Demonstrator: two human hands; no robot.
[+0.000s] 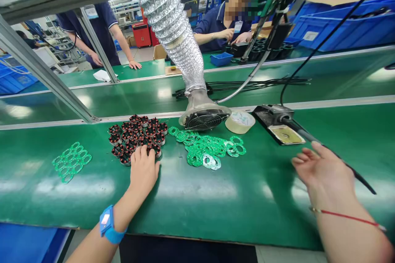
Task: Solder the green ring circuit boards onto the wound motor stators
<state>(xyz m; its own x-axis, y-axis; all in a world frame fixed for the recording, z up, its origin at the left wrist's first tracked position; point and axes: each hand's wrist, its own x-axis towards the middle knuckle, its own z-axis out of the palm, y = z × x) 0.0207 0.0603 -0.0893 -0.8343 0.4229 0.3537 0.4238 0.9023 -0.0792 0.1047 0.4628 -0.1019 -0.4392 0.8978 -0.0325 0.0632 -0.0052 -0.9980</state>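
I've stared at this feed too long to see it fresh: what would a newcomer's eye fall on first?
Probably the shiny silver hose, hanging from the top down to mid-picture. Next, perhaps, the loose pile of green rings below its end, and the red-and-black coils left of that pile, with the left hand at their near edge.

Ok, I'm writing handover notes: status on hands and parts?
Left hand at wound coils, grip unclear. Right hand open beside soldering iron. Duct hood behind green rings, clear of both hands.
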